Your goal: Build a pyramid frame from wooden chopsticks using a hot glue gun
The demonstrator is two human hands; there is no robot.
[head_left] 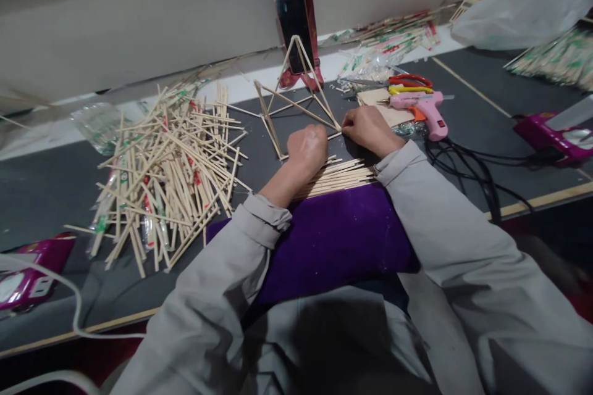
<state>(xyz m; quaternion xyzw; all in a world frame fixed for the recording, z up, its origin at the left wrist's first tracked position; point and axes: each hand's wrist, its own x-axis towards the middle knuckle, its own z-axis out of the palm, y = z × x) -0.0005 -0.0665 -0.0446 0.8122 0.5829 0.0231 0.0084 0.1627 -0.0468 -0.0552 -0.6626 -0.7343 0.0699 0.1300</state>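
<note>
A frame of thin wooden sticks [302, 108] stands on the dark table, with a peak at its back. My left hand [308, 147] is closed at the frame's front edge; what its fingers hold is hidden. At the frame's right front corner, my right hand [368, 128] pinches a stick with its fingertips. Just in front of both hands lies a row of loose sticks [340, 178], beside a purple cloth [340, 241]. To the left spreads a large heap of chopsticks [171, 173], some still in wrappers.
A pink glue gun [428, 110] and red-handled scissors [411, 81] lie right of my right hand, with black cables [482, 179] nearby. A phone [294, 31] leans upright behind the frame. Magenta devices [556, 136] sit at both sides. A plastic bag [523, 11] is back right.
</note>
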